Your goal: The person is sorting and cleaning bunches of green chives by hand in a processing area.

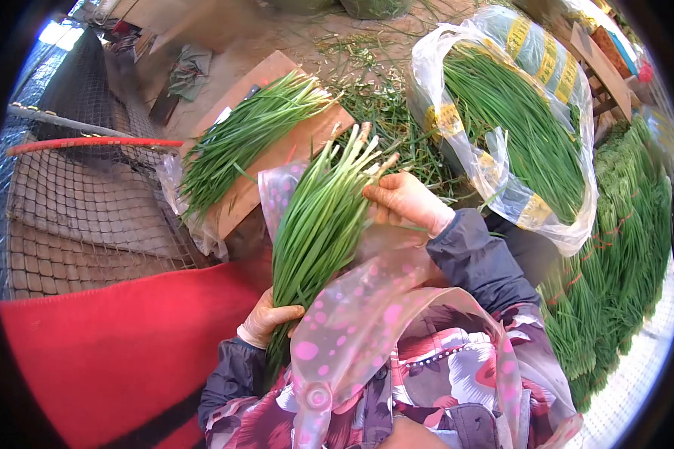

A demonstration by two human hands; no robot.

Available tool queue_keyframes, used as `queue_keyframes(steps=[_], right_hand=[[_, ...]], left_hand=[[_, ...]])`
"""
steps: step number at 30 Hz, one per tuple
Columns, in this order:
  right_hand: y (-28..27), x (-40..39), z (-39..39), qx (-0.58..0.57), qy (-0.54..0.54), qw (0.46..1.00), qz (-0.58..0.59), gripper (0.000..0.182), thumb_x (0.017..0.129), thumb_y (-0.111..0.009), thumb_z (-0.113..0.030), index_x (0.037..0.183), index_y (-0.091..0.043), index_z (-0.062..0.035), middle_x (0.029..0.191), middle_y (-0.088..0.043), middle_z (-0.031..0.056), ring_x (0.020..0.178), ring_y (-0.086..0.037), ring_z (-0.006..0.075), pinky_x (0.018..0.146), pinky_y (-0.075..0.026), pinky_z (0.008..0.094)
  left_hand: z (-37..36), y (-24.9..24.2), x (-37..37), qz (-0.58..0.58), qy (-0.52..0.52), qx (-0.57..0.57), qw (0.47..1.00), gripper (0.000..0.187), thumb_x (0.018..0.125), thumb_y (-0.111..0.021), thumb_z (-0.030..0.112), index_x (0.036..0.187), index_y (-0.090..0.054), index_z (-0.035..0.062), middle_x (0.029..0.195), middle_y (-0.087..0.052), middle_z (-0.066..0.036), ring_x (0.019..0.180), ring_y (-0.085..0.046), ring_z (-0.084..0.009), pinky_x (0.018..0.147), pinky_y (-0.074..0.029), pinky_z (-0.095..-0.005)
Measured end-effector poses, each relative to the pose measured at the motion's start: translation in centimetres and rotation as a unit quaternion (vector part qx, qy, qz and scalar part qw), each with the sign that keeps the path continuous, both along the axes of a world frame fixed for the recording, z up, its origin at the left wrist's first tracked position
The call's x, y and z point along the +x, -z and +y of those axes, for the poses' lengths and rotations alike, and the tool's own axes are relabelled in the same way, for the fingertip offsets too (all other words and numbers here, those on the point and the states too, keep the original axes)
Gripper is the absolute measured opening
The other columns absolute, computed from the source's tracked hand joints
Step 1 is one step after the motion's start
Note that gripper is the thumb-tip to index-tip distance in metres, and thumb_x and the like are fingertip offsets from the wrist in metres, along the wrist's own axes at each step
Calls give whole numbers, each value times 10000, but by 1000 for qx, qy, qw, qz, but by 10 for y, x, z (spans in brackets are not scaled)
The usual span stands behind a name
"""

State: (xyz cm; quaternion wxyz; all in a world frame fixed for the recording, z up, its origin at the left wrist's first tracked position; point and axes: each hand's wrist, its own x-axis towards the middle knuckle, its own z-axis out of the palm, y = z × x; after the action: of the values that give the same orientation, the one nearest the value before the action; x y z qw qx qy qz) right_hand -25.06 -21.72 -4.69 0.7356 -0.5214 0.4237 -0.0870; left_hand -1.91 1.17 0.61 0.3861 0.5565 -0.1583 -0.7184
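My left hand (273,318), in a thin clear glove, is wrapped round the leafy lower part of a bunch of garlic chives (318,217). The bunch slants up across my lap, its pale root ends at the top. My right hand (412,202), also gloved, has thumb and finger pinched at a stalk end on the bunch's right side; its other fingers are partly hidden. Beyond lies another pile of garlic chives (254,131) on a brown board (329,123). A dark tool, partly covered, shows beside that pile.
To the right stands an open plastic bag (434,75) filled with chives. Tied bundles (621,247) are stacked farther right. Loose trimmings (382,90) litter the ground ahead. A red cloth (120,344) and a wire mesh (90,217) with a red bar lie to the left.
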Motion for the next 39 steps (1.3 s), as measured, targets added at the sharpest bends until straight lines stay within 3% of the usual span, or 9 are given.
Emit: queue_keyframes(steps=[7,9,11,15,21,25,28,36,39], right_hand=[[45,-55,-74,-152,148,975,72,234,910,-590,-208,987,-687,-10,838,-712,71,617,-652,123,521,-517,263],[51,-83,-123,-321,-46,849,417,332,882,-626,-305,1106,-649,-61,913,-716,115,763,-703,246,703,-553,379],[14,-63,-94,-501,-120,734,441,458,856,-657,-358,1199,-610,-59,992,-703,142,885,-686,318,808,-531,411],[0,-1,-60,-411,-97,903,-82,577,824,-738,-204,1351,-534,-91,1104,-681,118,944,-663,221,850,-513,335],[37,-35,-127,-190,196,961,49,184,902,-629,-178,1030,-699,-66,893,-695,38,689,-580,126,697,-500,279],[-2,13,-68,-541,-42,838,-58,352,870,-662,-207,1199,-644,-82,1045,-713,66,858,-677,205,803,-523,340],[-1,36,-65,-362,-315,873,91,300,837,-689,-215,1117,-689,-106,997,-716,98,926,-677,229,833,-510,364],[0,17,-73,-233,-156,953,112,198,858,-677,-231,936,-720,-53,741,-653,45,707,-601,109,647,-499,286],[48,-15,-106,-384,-86,906,158,316,855,-670,-377,934,-732,-77,853,-710,100,815,-662,245,763,-513,363]], left_hand=[[10,17,19,20,-5,3,1000,336,787,-662,44,1104,-570,-19,794,-621,-97,497,-543,-144,460,-429,-243],[21,28,37,35,18,57,998,582,755,-627,1,1325,-508,-18,1273,-600,-130,1144,-585,-215,1016,-426,-349],[22,34,47,34,26,57,997,582,751,-633,-1,1320,-511,-21,1270,-602,-130,1141,-587,-214,1010,-431,-347],[15,37,44,17,50,75,996,580,741,-641,-29,1309,-521,-28,1263,-605,-127,1129,-594,-214,994,-448,-340],[21,21,41,23,39,75,996,573,747,-621,-74,1309,-524,-22,1258,-608,-122,1118,-599,-209,994,-454,-345],[9,20,36,21,55,67,996,588,744,-621,-72,1320,-515,-15,1255,-611,-117,1124,-596,-206,999,-451,-346],[6,19,38,-7,85,63,994,614,738,-622,-67,1337,-499,-6,1266,-604,-116,1135,-591,-205,1007,-444,-346],[-3,14,30,13,66,62,996,667,725,-629,-66,1367,-461,5,1279,-595,-111,1129,-590,-192,985,-453,-335],[0,20,33,8,80,53,995,651,726,-624,-57,1357,-472,-5,1273,-598,-114,1133,-591,-208,988,-452,-336]])
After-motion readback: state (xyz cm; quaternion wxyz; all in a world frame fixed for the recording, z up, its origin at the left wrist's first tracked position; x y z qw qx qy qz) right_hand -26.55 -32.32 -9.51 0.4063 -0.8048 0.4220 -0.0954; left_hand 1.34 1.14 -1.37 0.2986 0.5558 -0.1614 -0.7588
